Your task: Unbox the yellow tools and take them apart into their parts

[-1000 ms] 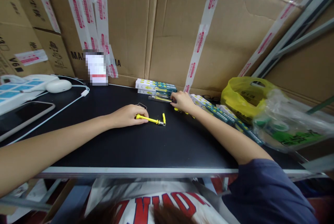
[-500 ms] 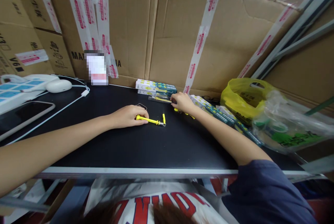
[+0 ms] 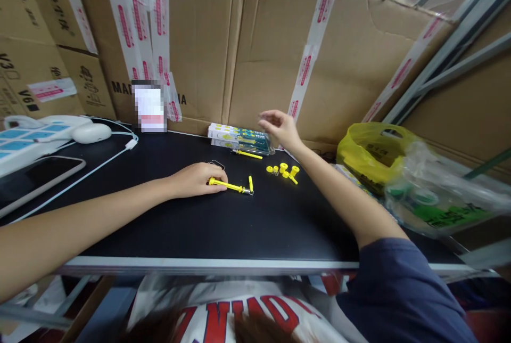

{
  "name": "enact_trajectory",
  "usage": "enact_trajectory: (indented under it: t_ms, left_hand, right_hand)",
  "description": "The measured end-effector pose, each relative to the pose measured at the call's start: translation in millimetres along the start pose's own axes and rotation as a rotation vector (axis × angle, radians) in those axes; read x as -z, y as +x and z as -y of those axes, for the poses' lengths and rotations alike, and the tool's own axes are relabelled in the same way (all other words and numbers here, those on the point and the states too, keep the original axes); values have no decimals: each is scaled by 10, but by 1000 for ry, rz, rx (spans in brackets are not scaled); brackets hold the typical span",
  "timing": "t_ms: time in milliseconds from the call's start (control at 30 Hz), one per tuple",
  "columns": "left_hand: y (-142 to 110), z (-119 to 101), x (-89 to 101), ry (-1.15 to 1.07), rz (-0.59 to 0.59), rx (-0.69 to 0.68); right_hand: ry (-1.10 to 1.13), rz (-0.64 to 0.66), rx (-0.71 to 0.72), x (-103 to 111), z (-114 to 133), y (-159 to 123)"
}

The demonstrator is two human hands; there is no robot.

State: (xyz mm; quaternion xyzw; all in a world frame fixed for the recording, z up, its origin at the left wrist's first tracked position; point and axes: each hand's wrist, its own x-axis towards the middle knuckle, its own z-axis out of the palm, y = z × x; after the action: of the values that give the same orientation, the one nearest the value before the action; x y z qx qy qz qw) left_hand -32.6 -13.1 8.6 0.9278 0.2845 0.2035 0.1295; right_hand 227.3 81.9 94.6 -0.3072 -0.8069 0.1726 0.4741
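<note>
Resting on the black tabletop, my left hand [image 3: 197, 179] is closed around a yellow plastic rod [image 3: 229, 186] with a metal end and a short yellow crossbar. A thin wire loop [image 3: 217, 164] shows just behind its knuckles. My right hand [image 3: 281, 129] is raised in front of the cardboard, slightly blurred, thumb and fingers apart and nothing visible between them. Below it lie a slim yellow stick with clear plastic [image 3: 248, 154] and several small yellow plastic pieces [image 3: 284, 170]. Printed slim boxes [image 3: 237, 134] are stacked just left of that hand.
Large taped cardboard [image 3: 199, 39] walls off the back. At right sit a yellow plastic bag [image 3: 359, 156] and a clear bag [image 3: 447, 210]. On the left are a white power strip [image 3: 43, 135], cables and a phone [image 3: 40, 178]; another upright screen [image 3: 150, 108] leans behind.
My right hand has lifted off the tabletop beside the slim clear-and-yellow item and moved up and back, uncovering the small yellow pieces. My left hand keeps its hold on the yellow rod.
</note>
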Motion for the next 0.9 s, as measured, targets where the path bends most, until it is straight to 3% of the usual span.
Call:
enact_trajectory:
  t_ms: [200,367,467,567,733,900]
  left_hand:
    - [-8,-58,24,98,4,-14]
    - [-3,-74,17,93,-22,-10]
    - [0,-62,3,60,-54,25]
    - [-2,-48,-9,37,-72,71]
    - [-4,-55,-15,22,-102,118]
    - [-7,-79,-9,26,-103,145]
  right_hand:
    - [-694,540,142,-475,-50,-71]
    - [-866,653,220,-629,-147,-93]
    - [-728,613,260,-533,-120,-148]
    - [-390,636,279,-356,32,-328]
    - [-38,719,10,-122,321,-800]
    - [10,591,-168,-143,362,-1099]
